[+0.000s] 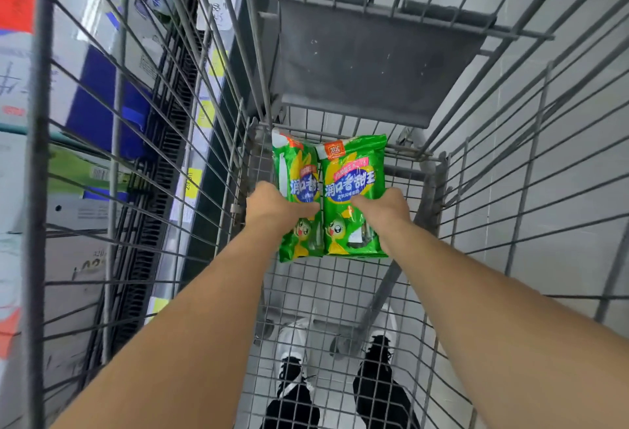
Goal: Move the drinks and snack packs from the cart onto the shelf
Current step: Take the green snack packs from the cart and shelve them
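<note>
- Snack packs: two green ones side by side on the far floor of the cart (340, 296).
- Left hand (272, 205) grasps the left pack (297, 173).
- Right hand (384, 209) grasps the right pack (352, 173).

Green-and-yellow snack packs (328, 195), grey wire cart (340, 292), black-and-white shoes (340, 384)

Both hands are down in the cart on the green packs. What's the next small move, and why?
Probably lift both packs straight up. The left hand is on the left green pack and the right hand on the right green pack; both packs still lie on the cart floor, with the shelf to the left.
</note>
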The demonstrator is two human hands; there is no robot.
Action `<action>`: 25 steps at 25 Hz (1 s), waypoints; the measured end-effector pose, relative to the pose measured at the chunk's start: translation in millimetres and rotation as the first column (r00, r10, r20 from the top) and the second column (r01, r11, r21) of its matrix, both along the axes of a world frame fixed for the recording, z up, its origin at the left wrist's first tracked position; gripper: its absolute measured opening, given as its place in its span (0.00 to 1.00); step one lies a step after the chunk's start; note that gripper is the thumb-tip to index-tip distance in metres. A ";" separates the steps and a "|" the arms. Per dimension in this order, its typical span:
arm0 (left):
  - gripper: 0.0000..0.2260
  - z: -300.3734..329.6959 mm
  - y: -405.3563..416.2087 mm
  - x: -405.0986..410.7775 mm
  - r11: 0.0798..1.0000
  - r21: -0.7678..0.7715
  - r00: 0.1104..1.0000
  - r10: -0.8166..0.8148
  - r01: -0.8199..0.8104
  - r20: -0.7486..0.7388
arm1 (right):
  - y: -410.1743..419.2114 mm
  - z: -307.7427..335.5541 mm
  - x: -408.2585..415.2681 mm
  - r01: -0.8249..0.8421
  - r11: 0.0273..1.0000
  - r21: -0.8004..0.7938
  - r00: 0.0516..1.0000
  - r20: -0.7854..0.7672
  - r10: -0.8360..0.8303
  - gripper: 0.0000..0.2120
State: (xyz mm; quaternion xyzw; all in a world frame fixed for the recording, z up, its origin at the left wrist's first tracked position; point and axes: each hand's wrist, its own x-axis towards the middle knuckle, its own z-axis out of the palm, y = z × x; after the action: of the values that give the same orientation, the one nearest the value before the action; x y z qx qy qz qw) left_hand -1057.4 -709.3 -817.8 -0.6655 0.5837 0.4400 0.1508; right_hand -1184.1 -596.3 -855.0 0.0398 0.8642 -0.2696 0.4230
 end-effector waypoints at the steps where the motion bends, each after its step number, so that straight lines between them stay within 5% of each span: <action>1: 0.28 -4.7 -0.1 2.8 0.999 0.038 0.999 0.028 -0.027 -0.016 | 3.4 -1.5 -3.3 -0.009 1.000 0.006 1.000 -0.012 0.009 0.25; 4: 0.19 -10.8 6.6 8.9 0.976 0.144 0.981 0.174 -0.161 -0.086 | 11.4 -2.7 -5.5 0.010 1.000 0.001 1.000 0.000 -0.010 0.26; 6: 0.16 -12.8 6.7 10.3 0.991 0.083 0.993 0.112 -0.108 -0.046 | 15.0 -4.4 -5.5 0.041 0.999 -0.006 0.999 0.020 -0.040 0.26; 12: 0.33 -15.0 6.1 10.5 0.996 0.073 0.994 0.049 -0.042 -0.099 | 18.1 -9.4 -9.5 0.116 0.992 -0.054 0.991 0.077 -0.112 0.24; 16: 0.29 -15.8 7.9 3.1 1.000 0.019 0.998 -0.001 0.003 -0.070 | 16.4 -6.8 -8.2 0.139 0.987 -0.082 0.985 0.118 -0.128 0.23; 25: 0.20 0.4 16.0 30.3 0.876 0.254 0.856 0.465 -0.409 -0.227 | 22.1 20.7 -2.3 0.151 0.984 -0.098 0.983 0.122 -0.139 0.19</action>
State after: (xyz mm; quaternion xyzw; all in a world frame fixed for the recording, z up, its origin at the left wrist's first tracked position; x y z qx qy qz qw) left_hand -1027.1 -693.3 -817.4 -0.6937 0.3853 0.6080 0.0271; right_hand -1186.4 -574.2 -834.4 0.0957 0.8176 -0.3427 0.4528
